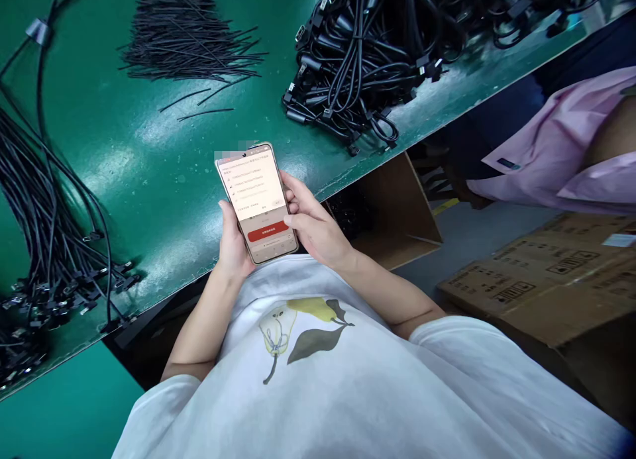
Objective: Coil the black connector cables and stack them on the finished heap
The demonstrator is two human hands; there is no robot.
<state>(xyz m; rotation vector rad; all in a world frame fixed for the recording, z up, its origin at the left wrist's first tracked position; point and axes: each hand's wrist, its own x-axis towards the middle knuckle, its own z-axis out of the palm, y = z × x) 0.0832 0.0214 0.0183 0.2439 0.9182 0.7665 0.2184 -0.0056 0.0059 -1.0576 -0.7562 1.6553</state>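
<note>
A smartphone point(263, 207) with a lit screen is held upright in front of my body, by the edge of the green table. Its screen shows a white pop-up panel over a page with a red button. My left hand point(235, 239) grips the phone's left edge, thumb along the side. On the right edge, my right hand point(315, 224) is closed around the phone, and its thumb lies over the lower right of the screen. The fingers behind the phone are hidden.
On the green table point(183, 161) lie a pile of thin black strips point(189, 35), a heap of coiled black cables point(348, 68) and long black cables point(54, 207). Cardboard boxes point(536, 267) stand on the floor at right, near a person in a pink garment point(556, 141).
</note>
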